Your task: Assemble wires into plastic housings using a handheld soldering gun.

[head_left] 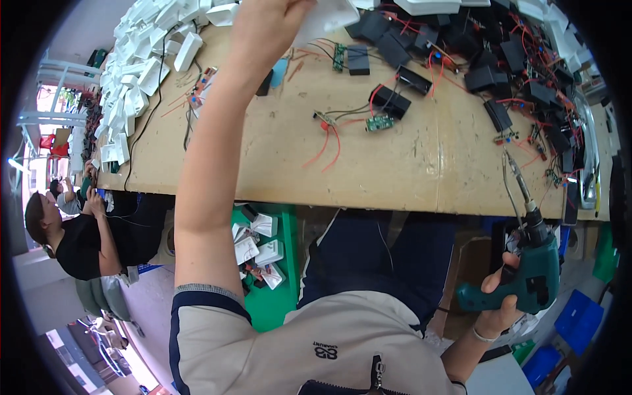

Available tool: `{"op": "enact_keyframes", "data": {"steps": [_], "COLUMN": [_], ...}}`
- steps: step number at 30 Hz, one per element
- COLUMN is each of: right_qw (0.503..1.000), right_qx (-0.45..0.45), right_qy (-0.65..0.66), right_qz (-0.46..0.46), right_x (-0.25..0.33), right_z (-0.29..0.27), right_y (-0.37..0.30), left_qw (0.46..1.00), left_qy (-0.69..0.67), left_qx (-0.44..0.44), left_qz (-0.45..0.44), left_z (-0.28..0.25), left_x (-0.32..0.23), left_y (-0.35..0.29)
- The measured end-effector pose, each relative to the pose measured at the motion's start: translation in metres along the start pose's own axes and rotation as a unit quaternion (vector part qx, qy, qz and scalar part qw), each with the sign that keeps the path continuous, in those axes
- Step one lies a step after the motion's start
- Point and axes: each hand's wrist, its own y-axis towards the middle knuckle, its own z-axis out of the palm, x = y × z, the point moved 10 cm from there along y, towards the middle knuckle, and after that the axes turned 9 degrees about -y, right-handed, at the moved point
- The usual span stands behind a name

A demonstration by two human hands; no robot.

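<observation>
My left hand reaches far across the table, its fingers partly cut off by the top edge of the view. It appears closed on a white plastic case. Low on the right, my right hand grips a green soldering gun by its handle, the metal tip and thin feed tube pointing up at the table's near edge. Between the hands lie a small green circuit board with red and black wires and black rectangular blocks.
White plastic cases pile up at the far left; black blocks with wired boards heap at the right. A black cable crosses the cardboard-covered table. A green bin holds white parts below. Another person sits at left.
</observation>
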Motion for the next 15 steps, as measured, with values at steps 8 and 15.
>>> {"op": "enact_keyframes", "data": {"steps": [8,15], "right_qw": [0.999,0.998], "right_qx": [0.022,0.034], "right_qy": [0.041,0.031], "right_qz": [-0.012,-0.035], "right_x": [0.000,0.011], "right_z": [0.000,-0.001], "right_y": [-0.005,-0.013], "left_qw": [0.974,0.973], "left_qy": [-0.053,-0.059], "left_qx": [0.089,0.027], "left_qz": [0.199,0.220], "left_z": [0.080,0.060], "left_x": [-0.107,-0.114], "left_y": [-0.114,-0.120]}}
